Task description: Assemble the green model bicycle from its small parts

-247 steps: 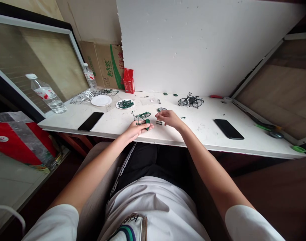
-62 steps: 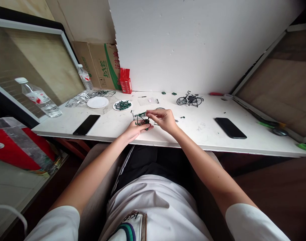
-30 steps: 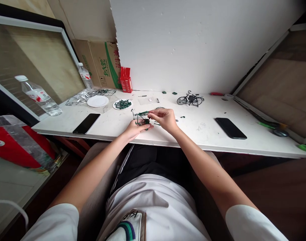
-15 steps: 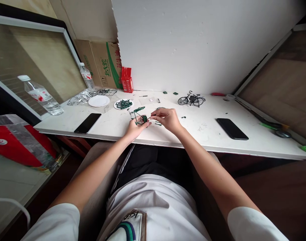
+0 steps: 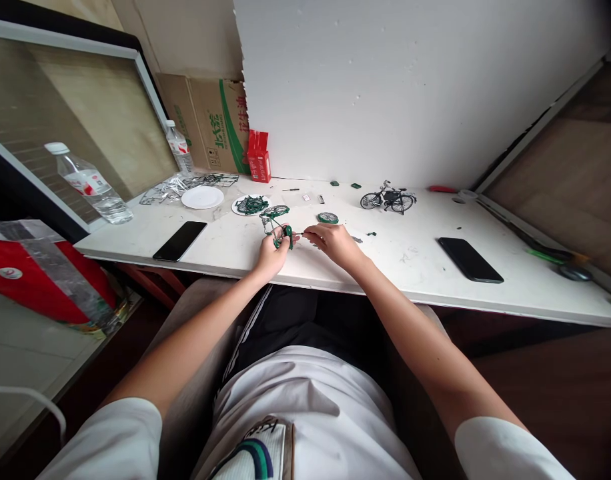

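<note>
Left hand grips green model bicycle, now turned; right hand pinches thin dark rod

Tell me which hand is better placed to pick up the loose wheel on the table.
The right hand, I'd judge: the loose wheel lies just beyond it, while the left hand, farther off, grips the green model bicycle. The right pinches a thin dark piece, which may need setting down first.

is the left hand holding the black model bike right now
No, the left hand holds a green model bicycle, while the black model bicycle stands farther back on the white table.
</note>
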The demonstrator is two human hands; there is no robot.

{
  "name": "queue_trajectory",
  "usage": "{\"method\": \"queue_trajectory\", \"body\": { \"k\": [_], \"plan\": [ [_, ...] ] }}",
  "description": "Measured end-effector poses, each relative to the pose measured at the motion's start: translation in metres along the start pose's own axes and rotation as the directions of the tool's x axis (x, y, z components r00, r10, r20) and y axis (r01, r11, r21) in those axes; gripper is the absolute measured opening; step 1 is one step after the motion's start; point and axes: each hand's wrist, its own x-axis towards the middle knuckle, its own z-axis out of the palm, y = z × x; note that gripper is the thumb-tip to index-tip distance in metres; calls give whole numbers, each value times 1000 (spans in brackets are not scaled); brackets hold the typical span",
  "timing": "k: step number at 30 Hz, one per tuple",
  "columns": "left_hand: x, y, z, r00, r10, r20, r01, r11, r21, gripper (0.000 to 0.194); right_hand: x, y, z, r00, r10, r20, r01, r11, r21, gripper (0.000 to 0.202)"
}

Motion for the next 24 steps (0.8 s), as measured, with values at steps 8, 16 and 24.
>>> {"method": "queue_trajectory", "body": {
  "k": [8,16,24],
  "plan": [
    [2,-8,-4,996,80,49,-85,991,107,34,-3,-4,4,997,65,37,-66,997,32,31],
    [1,-8,-4,991,116,60,-124,982,143,36,-4,-8,15,984,175,21,-176,983,49,52],
    [4,-14,-5,990,114,87,-129,971,201,39,-7,-5,26,971,235,33,-228,962,-147,47]
  ]
}}
